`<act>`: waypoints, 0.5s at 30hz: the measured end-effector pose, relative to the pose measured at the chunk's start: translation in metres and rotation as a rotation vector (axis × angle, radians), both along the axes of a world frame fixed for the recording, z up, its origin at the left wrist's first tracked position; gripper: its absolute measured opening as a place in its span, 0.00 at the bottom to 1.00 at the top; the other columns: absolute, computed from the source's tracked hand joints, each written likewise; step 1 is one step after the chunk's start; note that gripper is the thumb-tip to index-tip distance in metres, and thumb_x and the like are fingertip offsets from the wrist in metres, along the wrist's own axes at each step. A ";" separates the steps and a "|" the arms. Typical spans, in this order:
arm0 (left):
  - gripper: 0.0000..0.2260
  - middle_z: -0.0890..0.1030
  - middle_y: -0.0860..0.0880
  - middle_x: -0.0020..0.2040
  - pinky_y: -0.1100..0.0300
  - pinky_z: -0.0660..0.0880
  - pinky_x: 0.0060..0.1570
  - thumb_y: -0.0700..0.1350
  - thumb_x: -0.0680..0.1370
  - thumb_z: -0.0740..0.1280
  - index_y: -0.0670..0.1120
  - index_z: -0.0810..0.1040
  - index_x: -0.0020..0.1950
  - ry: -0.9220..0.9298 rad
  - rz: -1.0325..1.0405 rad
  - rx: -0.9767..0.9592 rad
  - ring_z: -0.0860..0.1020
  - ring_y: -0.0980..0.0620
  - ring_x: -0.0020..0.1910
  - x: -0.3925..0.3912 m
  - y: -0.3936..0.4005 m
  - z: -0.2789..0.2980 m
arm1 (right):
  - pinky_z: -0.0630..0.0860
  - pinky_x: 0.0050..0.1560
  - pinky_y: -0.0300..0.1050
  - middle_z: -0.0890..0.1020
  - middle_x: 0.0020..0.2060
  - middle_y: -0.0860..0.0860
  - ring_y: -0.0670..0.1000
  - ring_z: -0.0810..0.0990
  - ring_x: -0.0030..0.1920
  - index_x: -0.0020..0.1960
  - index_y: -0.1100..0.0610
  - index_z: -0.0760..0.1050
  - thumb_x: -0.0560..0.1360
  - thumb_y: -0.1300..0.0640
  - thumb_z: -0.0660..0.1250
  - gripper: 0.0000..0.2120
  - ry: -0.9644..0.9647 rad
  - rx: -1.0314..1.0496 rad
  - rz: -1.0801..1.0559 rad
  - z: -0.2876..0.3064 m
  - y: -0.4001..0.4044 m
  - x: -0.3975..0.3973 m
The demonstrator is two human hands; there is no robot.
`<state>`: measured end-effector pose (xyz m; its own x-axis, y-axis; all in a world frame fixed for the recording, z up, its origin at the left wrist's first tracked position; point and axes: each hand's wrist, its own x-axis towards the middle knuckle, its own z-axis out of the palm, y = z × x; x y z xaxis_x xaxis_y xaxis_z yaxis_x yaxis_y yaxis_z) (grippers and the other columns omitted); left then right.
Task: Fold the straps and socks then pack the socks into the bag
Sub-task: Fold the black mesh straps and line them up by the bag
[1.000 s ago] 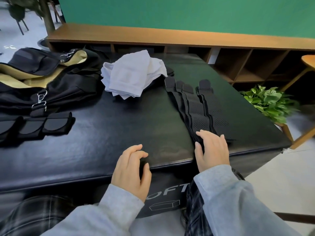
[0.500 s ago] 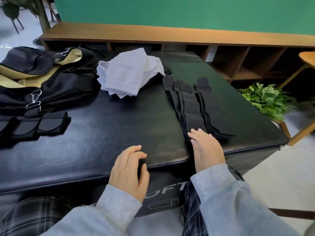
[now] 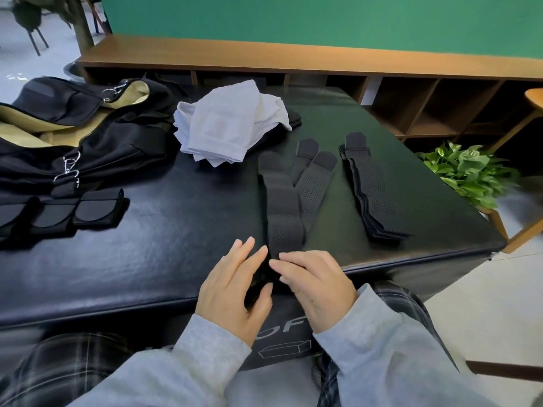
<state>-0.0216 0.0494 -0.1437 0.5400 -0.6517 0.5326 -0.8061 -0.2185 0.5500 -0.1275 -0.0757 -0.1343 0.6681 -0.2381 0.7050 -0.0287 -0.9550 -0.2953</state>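
Three black perforated straps (image 3: 286,210) lie fanned out in the middle of the black table (image 3: 176,254), their near ends together at the front edge. My left hand (image 3: 235,289) pinches those near ends between thumb and fingers. My right hand (image 3: 318,286) holds them from the right with curled fingers. A stack of more straps (image 3: 373,195) lies to the right. Folded straps (image 3: 94,208) sit in a row at the left. A pile of white socks (image 3: 226,127) lies at the back, beside the open black bag (image 3: 97,154) with beige lining.
A low wooden shelf (image 3: 293,57) runs behind the table below a green wall. A potted green plant (image 3: 470,168) stands on a wooden stand off the table's right side. A black box with white print (image 3: 282,339) sits under the front edge, between my knees.
Three straps have been drawn left off the stack and now lie fanned in the middle. My left hand has come over from the table edge to their near ends, meeting my right hand.
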 end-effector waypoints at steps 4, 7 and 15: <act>0.20 0.72 0.49 0.67 0.55 0.63 0.66 0.50 0.73 0.60 0.52 0.68 0.66 -0.027 -0.010 -0.012 0.66 0.52 0.69 0.001 -0.002 -0.003 | 0.75 0.56 0.41 0.82 0.52 0.51 0.51 0.79 0.54 0.58 0.54 0.75 0.75 0.59 0.64 0.11 -0.029 0.033 0.078 -0.004 0.012 0.007; 0.19 0.72 0.48 0.67 0.54 0.63 0.66 0.49 0.74 0.60 0.52 0.69 0.65 -0.029 -0.019 -0.028 0.67 0.51 0.68 0.003 -0.002 -0.005 | 0.74 0.60 0.43 0.82 0.52 0.53 0.52 0.78 0.57 0.58 0.55 0.74 0.75 0.62 0.64 0.12 -0.029 0.049 0.153 -0.005 0.015 0.007; 0.12 0.76 0.53 0.60 0.55 0.59 0.67 0.50 0.78 0.58 0.51 0.74 0.59 -0.056 -0.113 -0.067 0.66 0.50 0.68 0.014 0.000 -0.011 | 0.65 0.66 0.35 0.81 0.54 0.51 0.46 0.74 0.63 0.55 0.58 0.78 0.73 0.62 0.62 0.13 0.020 0.166 0.051 -0.003 -0.002 0.006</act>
<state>-0.0074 0.0497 -0.1546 0.4334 -0.6691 0.6038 -0.8531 -0.0886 0.5141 -0.1214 -0.0782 -0.1377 0.6957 -0.3158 0.6452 0.0109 -0.8934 -0.4490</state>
